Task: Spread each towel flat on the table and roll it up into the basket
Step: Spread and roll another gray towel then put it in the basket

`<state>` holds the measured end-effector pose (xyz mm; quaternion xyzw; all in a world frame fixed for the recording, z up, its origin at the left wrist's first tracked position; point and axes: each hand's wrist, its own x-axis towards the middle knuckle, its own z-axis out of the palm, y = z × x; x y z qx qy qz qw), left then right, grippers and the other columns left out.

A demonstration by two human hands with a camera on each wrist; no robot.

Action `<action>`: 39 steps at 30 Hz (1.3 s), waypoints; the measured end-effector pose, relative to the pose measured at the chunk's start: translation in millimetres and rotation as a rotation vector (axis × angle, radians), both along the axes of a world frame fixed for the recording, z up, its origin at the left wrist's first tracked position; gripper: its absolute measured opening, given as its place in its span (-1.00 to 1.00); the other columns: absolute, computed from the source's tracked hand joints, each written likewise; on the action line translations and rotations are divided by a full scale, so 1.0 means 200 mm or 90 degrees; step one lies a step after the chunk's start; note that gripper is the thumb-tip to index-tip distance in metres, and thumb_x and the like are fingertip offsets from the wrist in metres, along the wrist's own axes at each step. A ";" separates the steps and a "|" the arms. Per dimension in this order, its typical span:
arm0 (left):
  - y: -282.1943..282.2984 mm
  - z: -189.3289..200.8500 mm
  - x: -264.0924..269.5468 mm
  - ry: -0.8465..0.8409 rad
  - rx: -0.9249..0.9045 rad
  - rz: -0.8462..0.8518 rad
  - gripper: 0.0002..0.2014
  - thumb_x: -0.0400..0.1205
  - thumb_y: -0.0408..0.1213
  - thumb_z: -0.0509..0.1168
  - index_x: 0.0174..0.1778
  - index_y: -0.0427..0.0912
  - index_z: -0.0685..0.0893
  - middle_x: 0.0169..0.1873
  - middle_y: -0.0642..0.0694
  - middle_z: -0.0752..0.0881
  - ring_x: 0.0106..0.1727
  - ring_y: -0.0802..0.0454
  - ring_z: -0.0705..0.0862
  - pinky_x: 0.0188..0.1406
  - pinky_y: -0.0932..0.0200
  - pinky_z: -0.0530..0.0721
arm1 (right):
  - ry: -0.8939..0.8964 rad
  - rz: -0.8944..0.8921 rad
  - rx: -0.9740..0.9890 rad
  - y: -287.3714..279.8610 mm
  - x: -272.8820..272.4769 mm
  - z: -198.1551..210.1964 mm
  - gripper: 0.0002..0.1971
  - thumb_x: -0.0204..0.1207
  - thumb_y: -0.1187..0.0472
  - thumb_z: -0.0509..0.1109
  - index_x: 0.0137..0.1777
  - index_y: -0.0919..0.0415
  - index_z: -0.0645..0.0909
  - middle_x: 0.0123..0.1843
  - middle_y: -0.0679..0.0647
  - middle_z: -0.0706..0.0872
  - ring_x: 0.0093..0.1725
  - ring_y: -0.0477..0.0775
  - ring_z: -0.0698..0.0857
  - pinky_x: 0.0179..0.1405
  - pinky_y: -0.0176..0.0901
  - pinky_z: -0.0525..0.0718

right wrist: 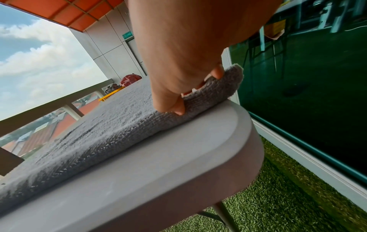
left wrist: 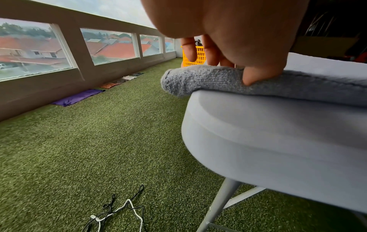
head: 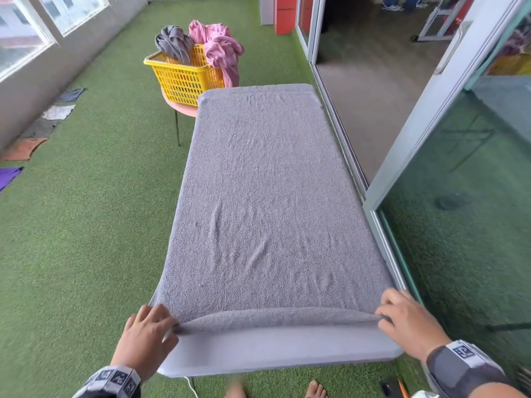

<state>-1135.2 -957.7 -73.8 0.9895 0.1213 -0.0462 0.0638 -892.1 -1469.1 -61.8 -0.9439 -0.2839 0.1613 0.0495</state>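
A grey towel (head: pixel 264 196) lies spread along the white folding table (head: pixel 281 351), covering it almost to the far end. Its near hem is turned over into a first narrow fold (head: pixel 275 315). My left hand (head: pixel 152 326) pinches the near left corner of the grey towel (left wrist: pixel 208 80), thumb under the fold. My right hand (head: pixel 402 314) grips the near right corner of the towel (right wrist: pixel 214 92) the same way. A yellow basket (head: pixel 184 76) stands beyond the table's far left corner, holding a grey towel (head: pixel 173 43) and pink towels (head: pixel 218 44).
The basket sits on a pink stool (head: pixel 181 106). A sliding glass door (head: pixel 459 173) runs close along the table's right side. Green turf (head: pixel 86 225) covers the floor, with cloths (head: pixel 40 130) along the left wall and cables (left wrist: pixel 117 210) near my bare feet (head: pixel 316 389).
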 end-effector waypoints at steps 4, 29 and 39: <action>-0.01 0.02 0.02 -0.007 0.019 -0.013 -0.79 0.29 -0.07 0.64 -0.22 0.14 0.79 -0.20 0.19 0.50 -0.14 0.13 0.45 -0.23 0.12 0.57 | 0.039 -0.030 0.007 0.01 0.04 -0.01 -0.77 0.62 0.05 0.27 -0.10 0.00 0.77 -0.09 -0.24 0.55 0.04 -0.19 0.49 0.10 -0.29 0.48; 0.03 0.00 0.06 -0.046 -0.001 -0.005 -0.72 0.49 0.07 0.14 -0.18 0.11 0.75 -0.20 0.23 0.61 -0.06 0.07 0.50 -0.19 -0.01 0.63 | -0.036 -0.028 0.004 0.02 0.01 0.00 -0.88 0.40 0.15 0.56 -0.08 -0.03 0.79 -0.12 -0.29 0.64 0.05 -0.15 0.56 0.15 -0.12 0.69; 0.00 -0.02 0.11 -0.095 -0.073 0.047 -0.92 0.52 -0.12 0.36 -0.23 0.01 0.73 -0.29 0.13 0.51 -0.36 0.03 0.53 -0.40 0.06 0.58 | 0.027 -0.100 0.032 0.05 0.05 0.00 -0.85 0.60 0.12 0.37 -0.13 -0.08 0.76 -0.14 -0.23 0.49 -0.13 -0.26 0.54 -0.09 -0.20 0.62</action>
